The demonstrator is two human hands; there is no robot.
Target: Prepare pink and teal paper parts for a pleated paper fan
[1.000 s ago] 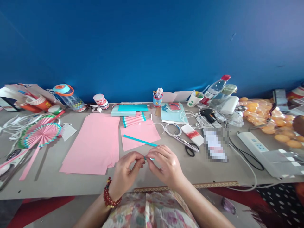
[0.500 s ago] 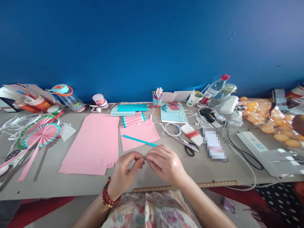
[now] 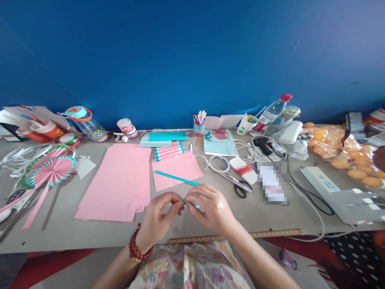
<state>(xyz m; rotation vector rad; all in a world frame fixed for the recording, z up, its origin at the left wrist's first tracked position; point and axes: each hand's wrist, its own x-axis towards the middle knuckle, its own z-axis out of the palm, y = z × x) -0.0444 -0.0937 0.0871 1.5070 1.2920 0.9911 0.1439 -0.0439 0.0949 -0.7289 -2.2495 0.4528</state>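
My left hand [image 3: 164,212] and my right hand [image 3: 209,206] meet above the grey table's front part, fingertips pinched together. Between them shows a small bit of teal paper strip [image 3: 183,202]; most of it is hidden by the fingers. Both hands are closed on it. Just beyond the right hand, another teal strip [image 3: 177,178] lies slanted across a pink sheet [image 3: 180,166], its right end reaching the knuckles. Behind that sheet rests a pleated pink paper piece with teal and white edges [image 3: 169,151]. Left of my hands is a stack of pink paper [image 3: 116,184].
Scissors [image 3: 240,188], a red thread card [image 3: 243,170] and a pixelated phone-like object [image 3: 272,184] lie to the right, near a power strip [image 3: 327,192]. Finished-looking paper fans [image 3: 52,170] lie at left. A bottle [image 3: 272,114] and pen cup [image 3: 199,126] stand along the blue wall.
My fingers shift very slightly on the teal strip, and a little more teal shows under the right hand. The things on the table stay where they were.
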